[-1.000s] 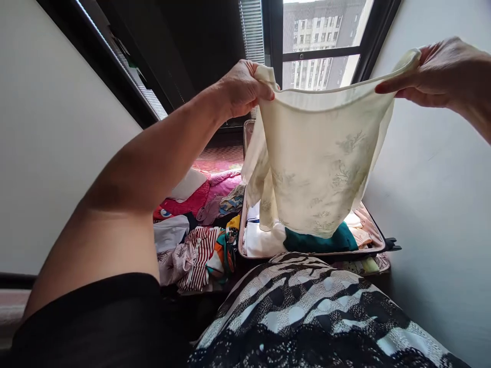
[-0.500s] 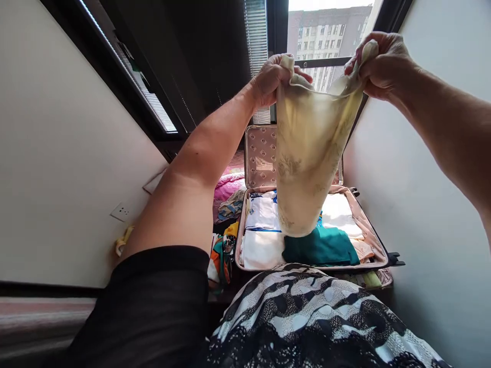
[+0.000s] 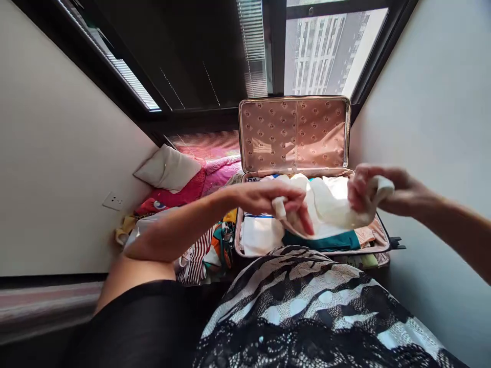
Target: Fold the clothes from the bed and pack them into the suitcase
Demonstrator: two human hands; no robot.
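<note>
A cream garment [image 3: 330,207] hangs bunched between both my hands, low over the open suitcase [image 3: 294,134]. My left hand [image 3: 274,199] pinches its left end, fingers closed. At the other end my right hand [image 3: 378,191] is closed on the cloth. Folded white and teal clothes [image 3: 318,241] lie in the suitcase under the garment.
The suitcase lid stands upright against the window. Left of it a heap of loose clothes [image 3: 209,250], pink bedding [image 3: 199,186] and a white pillow [image 3: 169,168] lie on the bed. Walls close in on both sides. My patterned skirt [image 3: 307,306] fills the foreground.
Both hands came down from in front of the window to just above the suitcase. The garment, spread wide a second ago, is now gathered into a loose bunch between them.
</note>
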